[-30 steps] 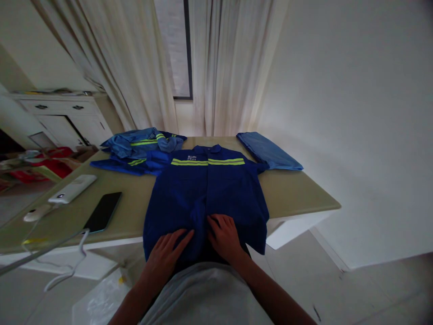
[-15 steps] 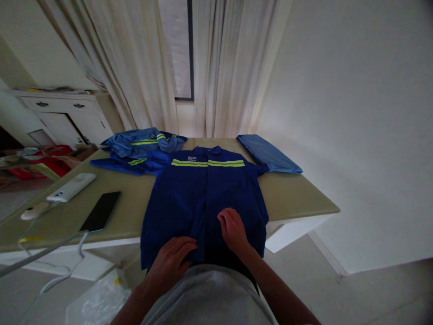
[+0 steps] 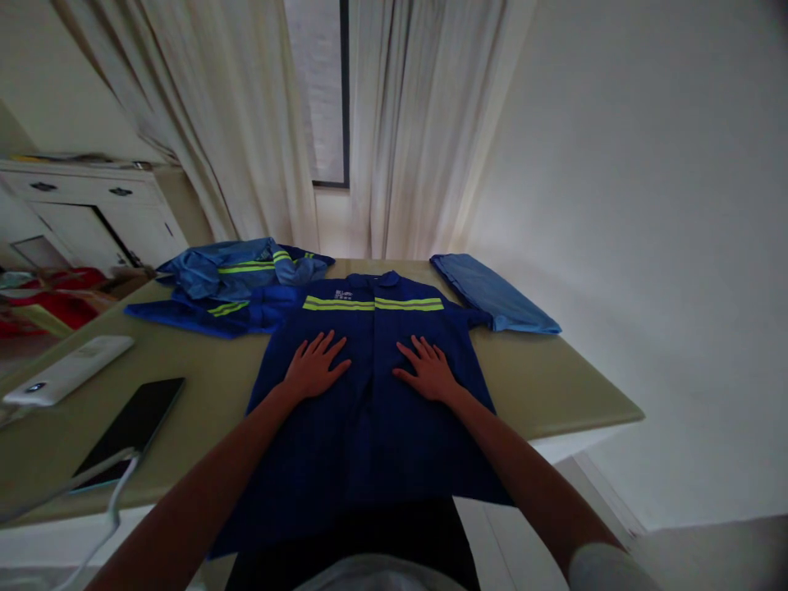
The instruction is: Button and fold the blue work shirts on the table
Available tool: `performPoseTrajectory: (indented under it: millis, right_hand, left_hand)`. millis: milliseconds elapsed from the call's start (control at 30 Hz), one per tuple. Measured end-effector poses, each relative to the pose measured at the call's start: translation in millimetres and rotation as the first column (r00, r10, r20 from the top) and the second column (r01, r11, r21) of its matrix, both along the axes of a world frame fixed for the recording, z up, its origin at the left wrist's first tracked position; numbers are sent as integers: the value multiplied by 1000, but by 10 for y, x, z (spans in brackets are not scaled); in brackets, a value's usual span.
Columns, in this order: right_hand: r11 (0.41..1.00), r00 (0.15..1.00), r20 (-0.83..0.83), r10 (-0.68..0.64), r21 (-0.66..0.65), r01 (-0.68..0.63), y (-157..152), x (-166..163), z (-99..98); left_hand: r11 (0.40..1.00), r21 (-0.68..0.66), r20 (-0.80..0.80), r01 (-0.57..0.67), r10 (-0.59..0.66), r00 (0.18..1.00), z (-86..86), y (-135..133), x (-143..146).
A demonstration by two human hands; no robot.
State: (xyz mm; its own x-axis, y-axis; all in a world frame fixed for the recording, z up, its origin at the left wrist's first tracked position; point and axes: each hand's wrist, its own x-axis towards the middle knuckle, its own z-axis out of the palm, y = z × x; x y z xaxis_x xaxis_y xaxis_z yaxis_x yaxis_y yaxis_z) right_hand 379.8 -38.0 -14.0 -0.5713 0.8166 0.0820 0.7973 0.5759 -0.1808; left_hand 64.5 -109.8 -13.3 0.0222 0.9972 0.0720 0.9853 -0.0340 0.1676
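A dark blue work shirt [image 3: 363, 443] with yellow-green reflective stripes across the chest lies front up on the table, its collar away from me. The lower part hangs over the near edge. My left hand [image 3: 315, 367] rests flat on the shirt's left half, fingers spread, just below the stripe. On the other half, my right hand [image 3: 428, 369] lies palm down with its fingers apart. Neither hand grips anything.
Several blue garments with reflective stripes lie heaped [image 3: 240, 275] at the back left. A folded lighter-blue garment [image 3: 496, 291] is at the back right. On the left are a phone [image 3: 132, 427], a white device [image 3: 74, 369] and a white cable [image 3: 114, 509].
Both hands have moved forward from the shirt's near hem up to below the chest stripes. Their fingers, curled before, are now spread flat. The view has come closer to the table.
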Motion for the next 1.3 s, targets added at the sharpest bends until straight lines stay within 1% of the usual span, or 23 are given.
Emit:
performPoseTrajectory:
  millis: [100,233,333,400,500,600,667,733,767,833,900,933,967,1000,1033,1100,1133,1167,1200,1300]
  right_hand:
    - [1000,1000,11,19,2,-19,364,-59,18]
    - [999,999,8,45,9,-45,861,-183,29]
    - [998,998,-24,55,22,-55,1123,-262,4]
    - [999,997,-55,48,23,-47,1211,-292,-16]
    - [999,992,-126,24,47,-19,1230,-300,-23]
    - [993,980,-200,16,120,8,1175,-282,2]
    - [986,976,-216,29,165,7,1130,-268,22]
    - [982,977,-211,40,191,1,1096,-261,33]
    - [980,978,-207,40,199,2,1084,-260,35]
    - [978,980,-198,27,210,15,1069,-260,34]
    - [975,981,-194,8,218,35,1066,-261,32]
    - [975,981,-193,2,220,41,1069,-261,30]
    - [975,981,-193,-2,220,45,1075,-260,29]
    - [975,981,-195,-3,218,46,1085,-259,27]
    - [975,980,-200,-5,215,49,1097,-258,24]
    - [977,976,-215,-15,206,60,1126,-259,19]
    - [977,975,-223,-21,200,66,1139,-260,16]
    - [978,973,-227,-25,195,71,1150,-261,15]
    - [979,973,-229,-28,189,72,1157,-263,14]
    - [980,974,-227,-25,184,69,1150,-262,20]
  left_hand:
    - [1000,5,6,-7,7,1000,-49,297,-106]
    - [999,4,14,-42,42,999,-10,643,-179]
    - [998,36,20,-60,59,998,1,801,-185]
    - [995,78,34,-55,53,998,-1,831,-182]
    - [982,187,79,-2,-13,997,24,768,-169]
    - [949,300,115,94,-134,984,115,635,-91]
    - [927,326,120,187,-236,964,204,553,40]
    - [919,280,111,277,-318,942,292,507,241]
    - [927,228,107,299,-329,938,327,501,358]
    - [953,115,108,279,-291,950,363,516,587]
    - [971,68,153,229,-237,959,344,554,759]
    - [976,65,211,208,-218,953,316,575,811]
    - [979,69,297,192,-204,933,279,594,839]
    - [981,71,404,179,-192,894,237,611,844]
    - [983,65,523,170,-179,834,196,624,828]
    - [980,52,723,193,-170,669,129,634,756]
    - [972,58,779,228,-187,598,109,630,711]
    - [959,65,802,276,-215,557,98,619,667]
    - [942,72,795,328,-253,552,96,603,627]
    - [875,58,659,480,-394,641,125,532,551]
